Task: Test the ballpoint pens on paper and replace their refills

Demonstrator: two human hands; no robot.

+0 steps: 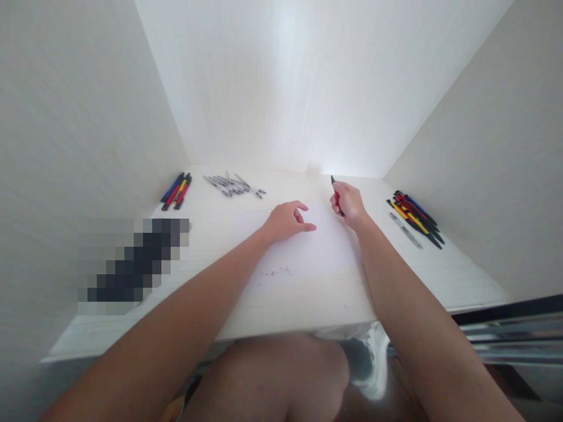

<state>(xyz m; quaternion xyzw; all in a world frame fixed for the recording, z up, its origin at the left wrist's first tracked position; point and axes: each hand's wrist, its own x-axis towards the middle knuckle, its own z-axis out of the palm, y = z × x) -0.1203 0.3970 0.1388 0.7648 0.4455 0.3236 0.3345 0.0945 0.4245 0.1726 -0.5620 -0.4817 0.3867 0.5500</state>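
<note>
My right hand point(350, 204) is closed around a red pen point(337, 199) with a black tip that points up and away from me. Beneath both hands lies a white sheet of paper point(325, 249), with small reddish marks near its front edge. Over the paper's left part, my left hand point(288, 221) holds nothing, its thumb and fingers apart in a curved shape. To the right of my right hand are several red, yellow and blue pens point(416, 214) in a pile, with one clear pen point(405, 230) beside them.
Several clear pens point(233, 184) lie loosely at the back left. Farther left, red, yellow and blue pens point(177, 191) rest by the side wall point(88, 117). A blurred-out dark object point(136, 258) is at the left. Crumpled clear plastic point(373, 357) hangs below the table's front edge.
</note>
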